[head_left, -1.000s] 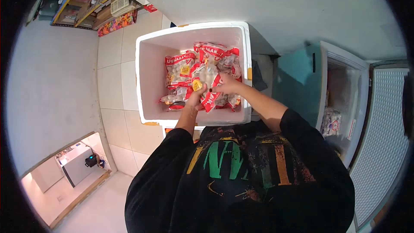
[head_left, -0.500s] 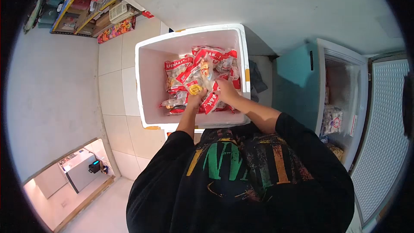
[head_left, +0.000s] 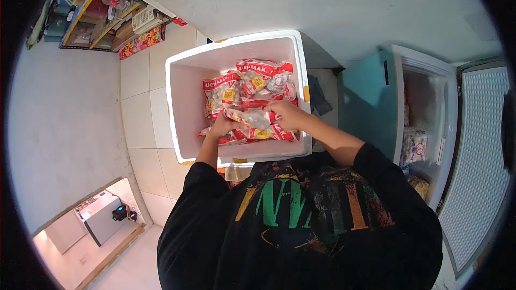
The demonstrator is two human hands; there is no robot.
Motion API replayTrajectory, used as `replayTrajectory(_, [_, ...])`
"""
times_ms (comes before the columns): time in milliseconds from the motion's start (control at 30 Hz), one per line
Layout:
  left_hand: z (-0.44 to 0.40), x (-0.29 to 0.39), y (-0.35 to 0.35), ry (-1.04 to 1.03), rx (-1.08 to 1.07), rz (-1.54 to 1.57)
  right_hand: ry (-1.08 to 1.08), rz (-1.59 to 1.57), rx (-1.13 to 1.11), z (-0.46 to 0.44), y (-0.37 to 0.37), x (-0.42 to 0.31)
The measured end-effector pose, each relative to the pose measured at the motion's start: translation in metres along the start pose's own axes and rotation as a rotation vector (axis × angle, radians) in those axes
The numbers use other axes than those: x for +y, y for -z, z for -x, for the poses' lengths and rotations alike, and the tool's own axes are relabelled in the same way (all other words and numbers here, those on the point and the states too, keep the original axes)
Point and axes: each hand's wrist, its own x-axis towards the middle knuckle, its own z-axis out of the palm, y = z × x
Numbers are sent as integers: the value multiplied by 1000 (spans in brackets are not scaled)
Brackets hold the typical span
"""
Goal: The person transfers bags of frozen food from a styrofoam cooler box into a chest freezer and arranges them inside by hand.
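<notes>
Inside a white foam box (head_left: pixel 173 110) lie several red-and-clear plastic packets (head_left: pixel 221 94) of small pale round pieces, some with yellow labels. One packet (head_left: pixel 255 117) is stretched sideways between my hands over the near part of the pile. My left hand (head_left: pixel 223 125) is closed on its left end. At its right end, my right hand (head_left: pixel 286 114) grips the plastic with the fingers bent. Another packet with a yellow label (head_left: pixel 260 133) shows just below the held one.
To the right stands an open freezer (head_left: pixel 424 96) with bags inside; its ribbed door (head_left: pixel 481 156) is swung out. A wall rises behind the box. Shelves (head_left: pixel 102 13) with goods are at the upper left. Below the box's near edge, another packet (head_left: pixel 236 173) shows partly.
My left hand has moved left, away from the right hand. The held packet has gone from upright and tilted to lying crosswise, lower in the box, uncovering packets behind it.
</notes>
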Motion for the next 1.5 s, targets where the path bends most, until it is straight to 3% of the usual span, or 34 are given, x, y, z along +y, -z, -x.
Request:
replayTrajectory(33, [2,5,-1,7,-28,-15,-131,-148,66,2,1,-4])
replayTrajectory(67, [4,10,-5,9,-31,-18,-132,-150,70,2,-1,2])
replayTrajectory(133, [5,21,-21,-44,170,76,-55,-63,332,-5,2,19])
replayTrajectory(267, [4,35,-34,-183,323,-79,-132,-46,430,-14,0,36])
replayTrajectory(300, [6,40,-35,-164,411,-206,-54,39,577,-16,-10,46])
replayTrajectory(333, [8,51,-41,-170,368,-217,-69,117,585,-13,-10,39])
replayTrajectory(400, [14,79,-56,-256,486,-335,-84,6,578,-2,-7,22])
replayTrajectory(467, [17,105,-65,-267,679,-728,-126,-99,634,12,-14,20])
replayTrajectory(500, [11,103,-44,-311,545,-266,-150,-163,615,21,-4,5])
replayTrajectory(567, [7,110,-44,-393,440,-6,-137,-315,748,34,-17,9])
replayTrajectory(600, [10,133,-62,-486,483,-200,-138,-337,766,43,-14,2])
replayTrajectory(667, [23,193,-137,-201,625,-426,-91,-500,826,57,-16,1])
replayTrajectory(700, [9,178,-134,-531,547,-288,-189,-627,842,76,-4,-14])
replayTrajectory(733, [5,182,-151,-547,490,-291,-274,-757,852,93,10,-30])
replayTrajectory(800, [-2,191,-200,-461,485,-15,-253,-864,984,127,23,-26])
replayTrajectory(867, [-12,187,-251,-495,293,-13,-211,-963,1099,166,39,-20])
replayTrajectory(933, [-8,182,-307,-381,192,130,179,-1055,1144,208,51,-16])
replayTrajectory(967, [-5,182,-343,-297,94,179,140,-1119,1216,243,51,-22])
replayTrajectory(1000, [11,178,-378,-136,193,186,165,-1121,1248,275,49,-23])
replayTrajectory(1067, [-3,137,-415,-287,-86,213,166,-1329,1358,337,44,-20])
replayTrajectory(1133, [11,123,-467,-244,-244,191,288,-1383,1468,391,27,-10])
replayTrajectory(1167, [-3,172,-394,-166,-363,274,234,-1385,1527,313,40,-49])
replayTrajectory(1267, [6,192,-400,-57,-468,193,216,-1287,1623,331,37,-73])
replayTrajectory(1333, [-18,190,-386,-16,-562,167,290,-1033,1660,339,43,-88])
replayTrajectory(1367, [-29,188,-382,85,-746,255,123,-883,1701,347,47,-93])
replayTrajectory(1500, [-88,169,-360,252,-1222,442,26,-616,1729,362,50,-93])
